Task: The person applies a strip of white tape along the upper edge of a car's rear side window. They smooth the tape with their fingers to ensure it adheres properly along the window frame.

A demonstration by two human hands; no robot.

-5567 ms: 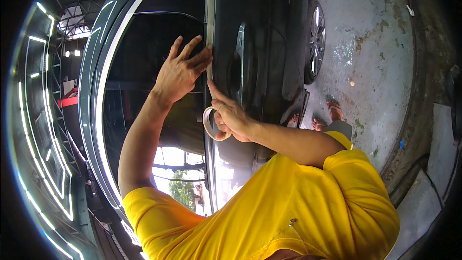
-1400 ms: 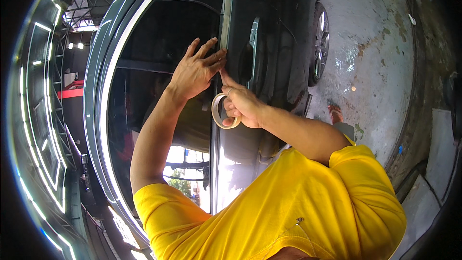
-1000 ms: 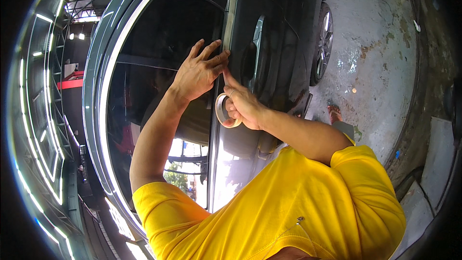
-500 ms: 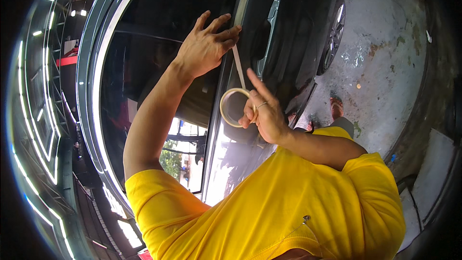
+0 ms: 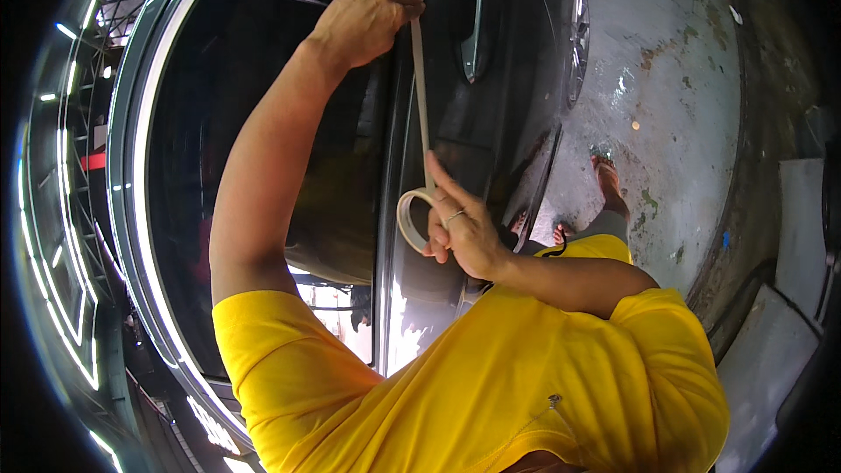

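A roll of masking tape (image 5: 402, 217) hangs on the fingers of my right hand (image 5: 469, 232), which are curled into and around the ring. The index finger points up along the pale tape strip (image 5: 420, 105). From the roll, the strip runs taut up to my left hand (image 5: 368, 22). That hand lies with spread, slightly bent fingers on the dark car, its fingertips at the strip along the trim below the window (image 5: 289, 123). Tape also shows on the trim beyond those fingertips. My left thumb is mostly hidden.
The car door's handle (image 5: 476, 17) is right of the strip, and a wheel (image 5: 578, 44) stands farther right. Beside the car lies a stained grey floor (image 5: 666, 61) with my foot (image 5: 606, 175) on it. Light panels (image 5: 802, 228) stand at the lower right.
The tape strip between my hands is longer, as my right hand with the roll is farther from my left hand. The view has shifted along the car, and the left hand sits higher in it.
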